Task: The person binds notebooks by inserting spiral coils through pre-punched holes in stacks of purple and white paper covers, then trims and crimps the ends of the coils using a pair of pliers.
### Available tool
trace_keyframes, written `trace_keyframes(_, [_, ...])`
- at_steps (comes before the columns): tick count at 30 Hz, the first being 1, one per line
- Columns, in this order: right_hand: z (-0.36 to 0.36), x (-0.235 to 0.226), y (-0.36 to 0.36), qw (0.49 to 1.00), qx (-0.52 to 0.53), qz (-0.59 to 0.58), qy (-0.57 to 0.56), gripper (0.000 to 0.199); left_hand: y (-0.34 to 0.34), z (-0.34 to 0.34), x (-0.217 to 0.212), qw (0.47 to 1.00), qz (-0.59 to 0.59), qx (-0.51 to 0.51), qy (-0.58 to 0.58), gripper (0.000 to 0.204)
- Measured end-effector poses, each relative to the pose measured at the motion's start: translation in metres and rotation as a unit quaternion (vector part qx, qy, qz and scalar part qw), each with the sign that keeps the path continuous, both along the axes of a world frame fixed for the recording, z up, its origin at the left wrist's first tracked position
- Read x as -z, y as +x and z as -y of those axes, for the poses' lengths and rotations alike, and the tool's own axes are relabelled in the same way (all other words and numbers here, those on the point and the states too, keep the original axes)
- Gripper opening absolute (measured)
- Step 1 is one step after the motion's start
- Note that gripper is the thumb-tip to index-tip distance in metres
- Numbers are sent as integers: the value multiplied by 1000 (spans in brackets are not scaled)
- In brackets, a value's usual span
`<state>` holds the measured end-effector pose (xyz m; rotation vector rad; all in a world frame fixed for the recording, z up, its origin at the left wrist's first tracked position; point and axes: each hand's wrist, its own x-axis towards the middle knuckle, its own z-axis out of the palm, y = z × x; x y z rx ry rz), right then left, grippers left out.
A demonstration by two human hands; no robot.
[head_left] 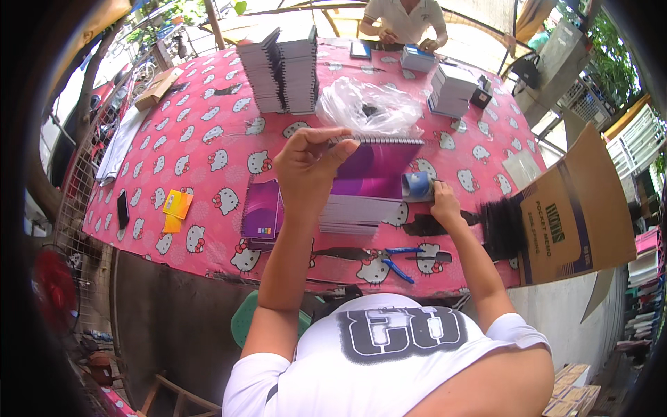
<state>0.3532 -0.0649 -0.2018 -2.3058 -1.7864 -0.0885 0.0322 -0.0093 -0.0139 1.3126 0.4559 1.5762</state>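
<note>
My left hand [313, 163] is raised over the table, thumb and fingers pinching the wire-bound top edge of a purple spiral notebook [382, 158], which stands tilted up. Beneath it sits a stack of notebooks [351, 212] with white page edges and purple covers. Another pile of purple notebooks [261, 212] lies to the left, partly behind my forearm. My right hand [445, 203] is at the right side of a small blue-and-white cup-like container [418, 186], its fingers curled together. What they hold, if anything, is hidden. Blue-handled pliers [401, 263] lie near the front edge.
Tall stacks of spiral notebooks [278, 76] and a clear plastic bag [372, 108] stand farther back. A cardboard box [577, 208] with black wire coils [501, 229] is at right. Yellow packets [178, 206] and a phone [123, 208] lie left. Another person [406, 21] works across the table.
</note>
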Motion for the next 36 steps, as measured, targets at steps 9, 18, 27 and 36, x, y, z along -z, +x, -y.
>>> trace_keyframes(9, [127, -16, -125, 968, -182, -167, 50, 57, 13, 46, 28, 952, -228, -130, 159, 20])
trace_keyframes(18, [111, -136, -131, 889, -212, -349, 206, 45, 8, 42, 34, 935, -210, -162, 235, 25])
trace_keyframes(27, [81, -154, -130, 703, -211, -679, -1, 39, 10, 46, 31, 934, -195, -171, 247, 24])
trace_keyframes(36, [95, -67, -133, 892, -245, -376, 46, 47, -51, 19, 18, 934, -83, -339, 80, 16])
